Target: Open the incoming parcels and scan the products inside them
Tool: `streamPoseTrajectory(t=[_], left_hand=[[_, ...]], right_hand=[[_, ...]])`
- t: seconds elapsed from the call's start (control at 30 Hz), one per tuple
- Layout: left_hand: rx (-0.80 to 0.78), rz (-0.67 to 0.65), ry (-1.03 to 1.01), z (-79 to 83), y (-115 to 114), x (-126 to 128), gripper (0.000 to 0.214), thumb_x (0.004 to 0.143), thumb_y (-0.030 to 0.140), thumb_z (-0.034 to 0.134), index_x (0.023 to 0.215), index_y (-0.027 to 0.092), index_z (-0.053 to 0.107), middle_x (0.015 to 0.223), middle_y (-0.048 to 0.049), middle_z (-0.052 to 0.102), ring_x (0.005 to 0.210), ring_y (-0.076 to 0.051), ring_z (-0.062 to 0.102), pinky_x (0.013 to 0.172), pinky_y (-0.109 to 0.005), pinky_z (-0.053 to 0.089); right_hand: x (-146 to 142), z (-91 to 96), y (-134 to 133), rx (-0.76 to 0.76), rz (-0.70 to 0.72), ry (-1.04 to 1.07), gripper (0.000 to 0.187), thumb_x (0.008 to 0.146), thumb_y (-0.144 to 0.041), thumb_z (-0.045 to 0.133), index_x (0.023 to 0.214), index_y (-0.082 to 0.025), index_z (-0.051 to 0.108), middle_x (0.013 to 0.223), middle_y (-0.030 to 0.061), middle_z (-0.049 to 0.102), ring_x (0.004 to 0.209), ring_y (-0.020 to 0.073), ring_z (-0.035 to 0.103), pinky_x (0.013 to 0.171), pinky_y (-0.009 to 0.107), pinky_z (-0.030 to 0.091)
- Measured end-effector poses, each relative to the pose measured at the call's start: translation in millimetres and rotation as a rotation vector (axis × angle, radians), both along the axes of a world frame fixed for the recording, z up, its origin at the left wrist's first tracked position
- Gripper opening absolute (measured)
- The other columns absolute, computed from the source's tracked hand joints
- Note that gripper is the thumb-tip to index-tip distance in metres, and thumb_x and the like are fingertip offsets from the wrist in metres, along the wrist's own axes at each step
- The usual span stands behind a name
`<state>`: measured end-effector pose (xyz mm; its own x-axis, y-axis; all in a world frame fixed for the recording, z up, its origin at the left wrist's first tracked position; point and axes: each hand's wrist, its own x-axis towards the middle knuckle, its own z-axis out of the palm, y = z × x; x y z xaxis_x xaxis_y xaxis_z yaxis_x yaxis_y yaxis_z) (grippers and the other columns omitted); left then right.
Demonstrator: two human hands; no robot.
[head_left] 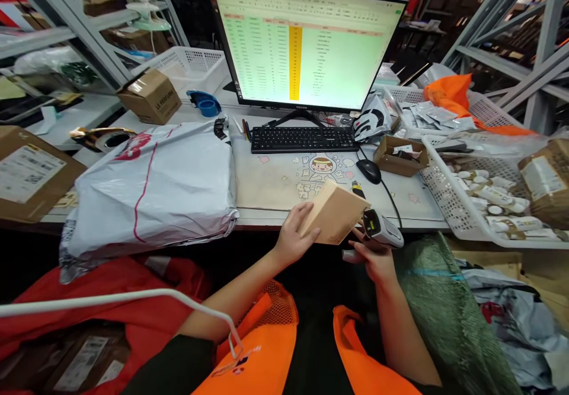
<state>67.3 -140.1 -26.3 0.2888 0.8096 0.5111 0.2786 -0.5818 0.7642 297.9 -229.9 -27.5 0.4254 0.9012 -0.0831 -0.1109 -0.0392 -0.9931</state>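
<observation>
My left hand [295,236] grips a small tan cardboard box [340,211] by its left side, thumb in front and fingers behind. The box is tilted above the desk's front edge. Just right of it, my right hand [373,259] is closed round the handle of a grey and white barcode scanner [383,229]. The scanner's dark window faces left, close to the box's right edge. Beyond the hands lie a black keyboard [304,140] and a black mouse [368,171] on a printed desk mat [267,182].
A monitor [267,51] showing a spreadsheet stands behind the keyboard. On the left lie a large white plastic parcel [178,182] and cardboard boxes [151,96]. At right are a white basket [448,193] of small bottles and a small open carton [400,155]. A green woven sack [440,300] sits below.
</observation>
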Motion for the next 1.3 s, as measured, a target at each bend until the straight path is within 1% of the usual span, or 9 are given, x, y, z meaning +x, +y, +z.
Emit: streamPoseTrajectory(t=[0.1,0.23,0.4,0.53,0.7,0.87,1.0,1.13,1.3], left_hand=[[0.270,-0.016,0.021,24.2,-10,-6,0.058,0.101,0.028,0.062,0.156,0.027,0.046,0.136,-0.0142,0.066,0.125,-0.027,0.066,0.106,-0.044,0.058],[0.504,0.072,0.033,48.2,-9,-18,0.070,0.099,0.012,0.060,0.161,0.034,0.037,0.135,-0.0124,0.068,0.122,-0.025,0.068,0.100,-0.041,0.061],[0.620,0.158,0.063,45.7,7,-35,0.073,0.096,0.008,0.061,0.161,0.033,0.039,0.127,-0.0116,0.072,0.118,-0.024,0.070,0.098,-0.041,0.061],[0.268,0.291,-0.029,26.5,19,-48,0.056,0.098,0.031,0.067,0.152,0.025,0.054,0.131,-0.0138,0.071,0.121,-0.027,0.069,0.106,-0.043,0.058],[-0.279,0.250,-0.314,10.0,31,-58,0.081,0.089,0.057,0.074,0.156,0.020,0.049,0.157,-0.0169,0.053,0.140,-0.032,0.057,0.119,-0.047,0.047],[-0.374,0.250,-0.517,5.7,38,-63,0.092,0.077,0.058,0.086,0.154,0.020,0.052,0.160,-0.0162,0.049,0.146,-0.033,0.051,0.123,-0.043,0.043],[-0.464,0.305,-0.682,-1.3,49,-69,0.078,0.077,0.062,0.084,0.139,0.017,0.066,0.148,-0.0164,0.062,0.137,-0.032,0.060,0.118,-0.040,0.049],[-0.614,0.337,-0.837,-7.4,63,-70,0.064,0.072,0.062,0.086,0.111,0.013,0.077,0.120,-0.0167,0.076,0.117,-0.032,0.072,0.107,-0.043,0.058],[-0.682,0.383,-0.982,-8.7,70,-68,0.059,0.064,0.054,0.090,0.102,0.012,0.077,0.107,-0.0157,0.079,0.108,-0.031,0.075,0.102,-0.044,0.061]], right_hand=[[3,14.7,-8,-0.002,0.055,0.039,0.042,0.065,-0.041,0.094,0.100,-0.023,0.080,0.109,0.0088,0.079,0.106,0.0325,0.075,0.080,0.052,0.070],[16,28.6,-22,0.018,-0.140,-0.057,0.036,0.061,-0.044,0.097,0.082,-0.021,0.078,0.084,0.0059,0.077,0.076,0.0261,0.075,0.062,0.043,0.070],[44,29.9,-34,0.042,-0.122,-0.224,0.046,0.058,-0.041,0.098,0.095,-0.023,0.077,0.090,0.0055,0.078,0.079,0.0265,0.075,0.069,0.045,0.070],[42,39.7,-38,0.016,-0.041,-0.325,0.056,0.063,-0.041,0.096,0.112,-0.023,0.075,0.110,0.0104,0.079,0.102,0.0323,0.076,0.088,0.049,0.067],[28,56.0,-34,0.039,-0.027,-0.445,0.050,0.070,-0.042,0.090,0.114,-0.022,0.075,0.115,0.0122,0.078,0.107,0.0328,0.075,0.095,0.047,0.063],[39,55.2,-32,-0.023,-0.054,-0.527,0.051,0.074,-0.047,0.086,0.116,-0.019,0.076,0.116,0.0119,0.078,0.108,0.0323,0.074,0.095,0.046,0.062],[76,53.3,-16,-0.211,-0.105,-0.585,0.051,0.070,-0.054,0.084,0.105,-0.017,0.077,0.093,0.0101,0.080,0.084,0.0310,0.076,0.069,0.042,0.063],[132,54.7,31,-0.368,-0.138,-0.675,0.044,0.065,-0.052,0.084,0.089,-0.016,0.073,0.063,0.0069,0.072,0.060,0.0272,0.069,0.057,0.037,0.055],[186,44.4,94,-0.479,-0.151,-0.745,0.033,0.070,-0.043,0.079,0.085,-0.015,0.071,0.074,0.0118,0.074,0.070,0.0279,0.071,0.065,0.037,0.055]])
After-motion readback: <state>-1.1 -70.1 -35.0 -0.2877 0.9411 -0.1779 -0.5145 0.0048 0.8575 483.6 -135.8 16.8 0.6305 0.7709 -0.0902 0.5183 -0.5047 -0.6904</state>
